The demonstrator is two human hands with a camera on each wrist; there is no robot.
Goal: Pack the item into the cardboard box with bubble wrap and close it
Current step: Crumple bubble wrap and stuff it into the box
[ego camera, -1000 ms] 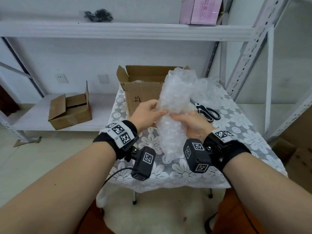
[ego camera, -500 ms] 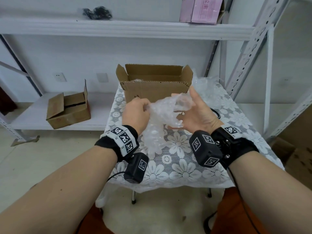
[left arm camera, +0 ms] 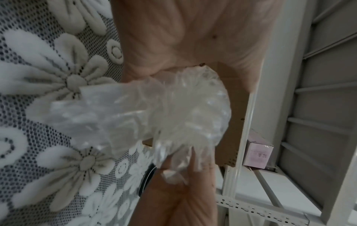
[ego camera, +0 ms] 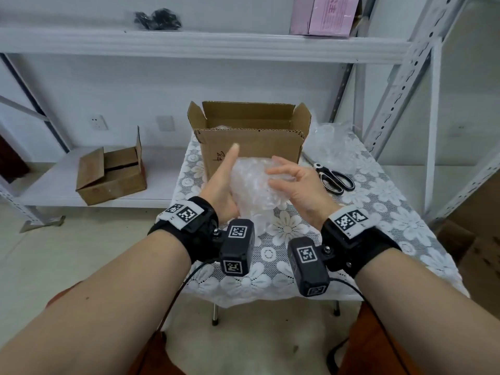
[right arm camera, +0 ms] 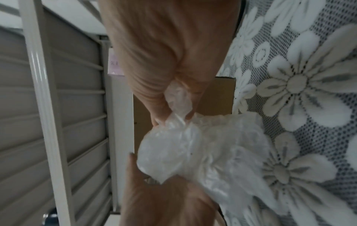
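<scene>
A crumpled bubble wrap bundle (ego camera: 254, 185) is held above the table in front of the open cardboard box (ego camera: 251, 147). My left hand (ego camera: 230, 180) cups its left side, thumb pointing up, lower fingers curled under it. My right hand (ego camera: 281, 174) curls over the right side. In the right wrist view its fingers (right arm camera: 160, 107) pinch a twisted end of the bubble wrap (right arm camera: 193, 149). The left wrist view shows the bundle (left arm camera: 173, 114) against my left palm. Whatever is inside the wrap is hidden. A little bubble wrap (ego camera: 221, 127) shows inside the box.
Black-handled scissors (ego camera: 335, 178) lie on the lace tablecloth (ego camera: 378, 212) right of my hands. Loose bubble wrap (ego camera: 332, 142) lies beside the box at the back right. A smaller cardboard box (ego camera: 111, 177) sits on the low shelf to the left. A pink box (ego camera: 327, 14) stands on the top shelf.
The tall upright roll of bubble wrap has been folded down into a compact bundle. Both hands shifted from its lower part to cup its sides.
</scene>
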